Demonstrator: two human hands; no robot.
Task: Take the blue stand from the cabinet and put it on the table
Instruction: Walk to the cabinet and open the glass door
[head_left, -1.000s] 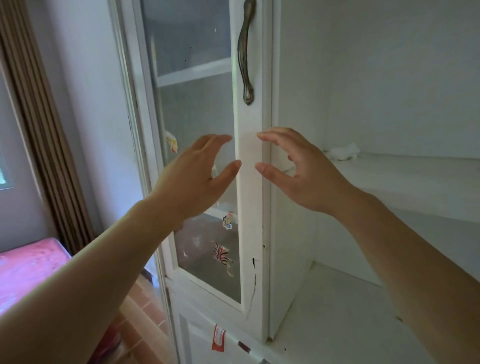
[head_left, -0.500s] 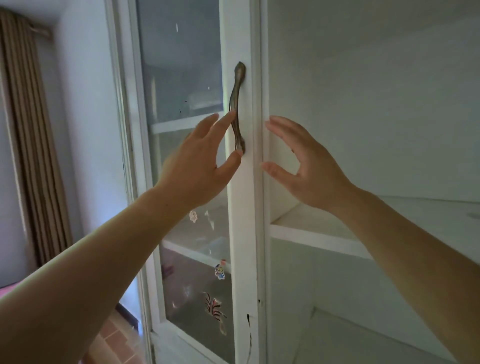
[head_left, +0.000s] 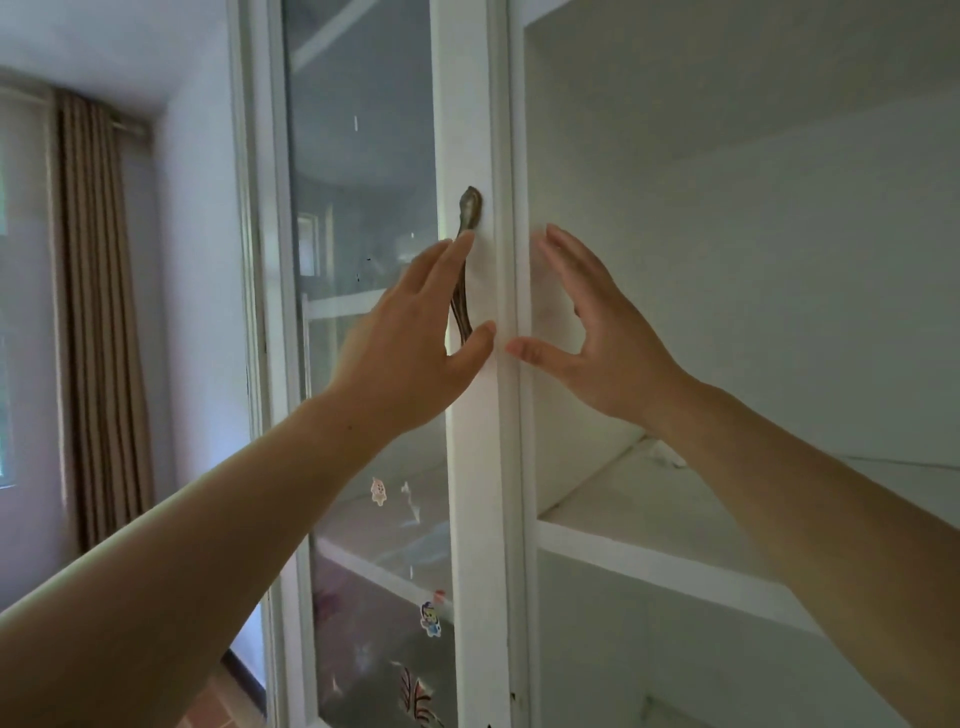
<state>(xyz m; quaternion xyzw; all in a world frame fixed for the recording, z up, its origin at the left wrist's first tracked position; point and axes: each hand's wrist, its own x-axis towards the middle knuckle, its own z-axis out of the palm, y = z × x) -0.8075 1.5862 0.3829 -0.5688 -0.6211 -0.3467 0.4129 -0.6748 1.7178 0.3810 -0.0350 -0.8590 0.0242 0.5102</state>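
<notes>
A white cabinet fills the view. Its left glass door is closed and carries a bronze handle. The right side stands open and shows bare white shelves. No blue stand is visible anywhere. My left hand is raised in front of the handle, fingers spread, fingertips over the handle but not wrapped around it. My right hand hovers just right of the door's edge, fingers apart, holding nothing.
Small stickers dot the lower glass. A brown curtain hangs by a window at the left, with a white wall between it and the cabinet. A bit of white cloth lies on the open shelf.
The view has tilted upward, so the handle and the upper shelf space come lower into view. Both hands have risen along the door frame; the left now overlaps the handle.
</notes>
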